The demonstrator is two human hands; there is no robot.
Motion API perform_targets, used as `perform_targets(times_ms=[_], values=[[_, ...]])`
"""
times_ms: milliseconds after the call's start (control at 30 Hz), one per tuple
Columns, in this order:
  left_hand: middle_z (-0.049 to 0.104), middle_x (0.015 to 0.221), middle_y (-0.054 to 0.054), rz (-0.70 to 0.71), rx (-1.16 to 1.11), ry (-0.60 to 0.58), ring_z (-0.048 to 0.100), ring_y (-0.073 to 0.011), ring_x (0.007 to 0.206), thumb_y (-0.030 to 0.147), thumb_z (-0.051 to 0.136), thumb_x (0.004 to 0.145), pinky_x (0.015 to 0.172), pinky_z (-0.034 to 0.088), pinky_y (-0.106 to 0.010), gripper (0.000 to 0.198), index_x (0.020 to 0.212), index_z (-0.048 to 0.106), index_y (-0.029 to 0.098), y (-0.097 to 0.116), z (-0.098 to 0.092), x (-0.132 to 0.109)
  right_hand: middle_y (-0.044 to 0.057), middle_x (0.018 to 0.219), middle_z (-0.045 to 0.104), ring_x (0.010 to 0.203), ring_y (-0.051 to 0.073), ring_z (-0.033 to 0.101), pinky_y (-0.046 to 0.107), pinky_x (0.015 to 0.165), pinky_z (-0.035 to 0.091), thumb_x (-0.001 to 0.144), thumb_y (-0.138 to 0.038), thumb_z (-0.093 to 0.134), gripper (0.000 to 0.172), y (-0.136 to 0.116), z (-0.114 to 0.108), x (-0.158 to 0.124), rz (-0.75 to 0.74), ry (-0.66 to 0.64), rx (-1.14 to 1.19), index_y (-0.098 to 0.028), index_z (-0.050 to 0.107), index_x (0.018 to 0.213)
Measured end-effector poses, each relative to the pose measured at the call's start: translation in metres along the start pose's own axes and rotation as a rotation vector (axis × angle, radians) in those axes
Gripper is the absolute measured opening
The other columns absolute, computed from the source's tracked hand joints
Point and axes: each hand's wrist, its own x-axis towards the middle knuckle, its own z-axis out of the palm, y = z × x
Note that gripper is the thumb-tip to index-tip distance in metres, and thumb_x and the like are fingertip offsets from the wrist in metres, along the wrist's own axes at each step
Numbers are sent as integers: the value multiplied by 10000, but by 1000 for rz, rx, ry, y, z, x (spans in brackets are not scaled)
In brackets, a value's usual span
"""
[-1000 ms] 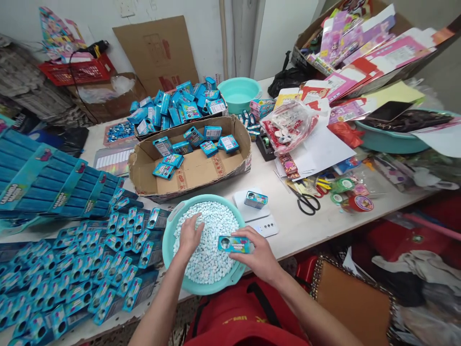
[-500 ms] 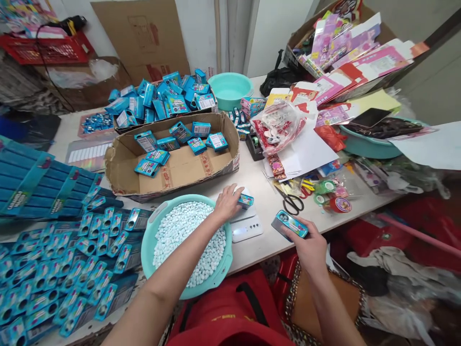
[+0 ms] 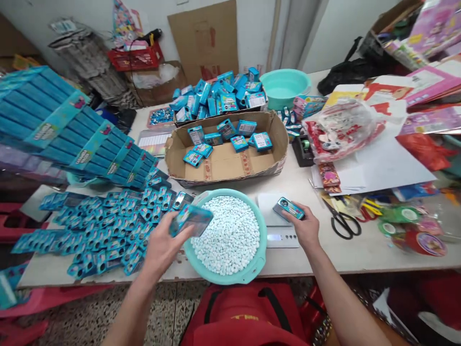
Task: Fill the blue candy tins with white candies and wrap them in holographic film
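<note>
Asker: What is the largest thing here?

Describer: A pale surface [image 3: 360, 259], spread across the scene. On its left is a dense cluster of small blue boxes [image 3: 104, 235], mostly standing with round holes facing up, perhaps so that each can be seen and gripped easily.

Asker: And next in size?

Describer: A long cardboard tray [image 3: 227, 163] at the far middle, a few more boxes lying loose in it; its low walls probably keep them together. Nearer is a teal basin [image 3: 262, 228], central, likely so that both hands can reach it. Just right of it lies a flat white scale [image 3: 268, 211], its lit display facing the person, presumably for reading; the figures are too small to tell.

Asker: What about the hands?

Describer: The left hand [image 3: 162, 245] is curled round a tilted, blurred blue box [image 3: 194, 218] above the basin's left rim. The right hand [image 3: 307, 228] pinches a second blue box [image 3: 290, 209] between thumb and fingers at the scale's right side, round hole upward, perhaps to keep it level. Whether it touches the scale is unclear.

Asker: And the smallest?

Describer: Whitish pellets [image 3: 225, 230] fill the basin, whose raised rim probably contains them.
</note>
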Motion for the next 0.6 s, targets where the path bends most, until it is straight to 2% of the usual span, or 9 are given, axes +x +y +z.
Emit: perform_targets(times_ms=[67,100,133,200,267,300,433,500,600], values=[[638,767,-21,-215,281,-20,579,-224,700,522,609,671,612,398,-281,413,951,594,220,-38,-24,-21,64,990,657,949,257,603,418,877,454,502,-438,800,550,4,10,2,17,-27,-6,-181,677,972],[644,777,-38,-286,389,-60,587,-244,713,536,578,690,600,390,-286,429,971,591,212,-55,-29,-31,71,1007,658,963,262,601,425,889,449,504,-439,798,559,5,13,2,28,-40,-9,-176,672,981],[649,786,-57,-346,471,-111,594,-262,725,542,550,711,590,383,-290,442,988,588,200,-69,-30,-40,79,1037,653,981,266,597,431,901,443,507,-439,797,580,6,13,1,37,-53,-12,-173,663,1005],[655,818,-91,-407,557,-218,603,-285,755,539,497,757,583,380,-295,464,1033,576,174,-92,-18,-53,103,1141,621,1046,275,574,438,923,432,515,-438,794,668,6,11,-2,39,-74,-16,-176,616,1104],[649,884,-112,-398,594,-255,602,-287,783,528,455,796,590,385,-300,467,1062,568,161,-108,4,-61,127,1240,566,1113,278,538,437,930,431,548,-458,771,735,4,4,-5,27,-68,-24,-184,554,1194],[639,922,-118,-358,615,-235,597,-284,808,515,438,814,606,392,-305,455,1067,568,160,-113,17,-63,137,1256,554,1121,275,534,436,926,435,575,-477,749,726,4,-1,-7,30,-52,-25,-182,542,1206],[586,933,-130,-150,743,-81,548,-279,887,444,405,858,708,403,-327,395,1030,587,139,-127,58,-62,145,1094,637,996,251,597,440,901,451,634,-517,692,569,6,-20,-12,104,32,-3,-141,613,1054],[569,922,-132,-145,785,-19,532,-276,873,440,402,866,703,400,-329,408,1054,572,121,-132,67,-57,134,1039,657,955,238,607,443,904,449,621,-503,711,534,10,-30,-15,122,65,0,-139,629,1002],[549,967,-140,-164,804,13,522,-276,854,444,396,876,647,391,-326,416,1092,557,128,-132,68,-51,122,1042,662,932,222,614,437,895,457,626,-497,712,515,18,-41,-21,136,121,-7,-147,635,995]])
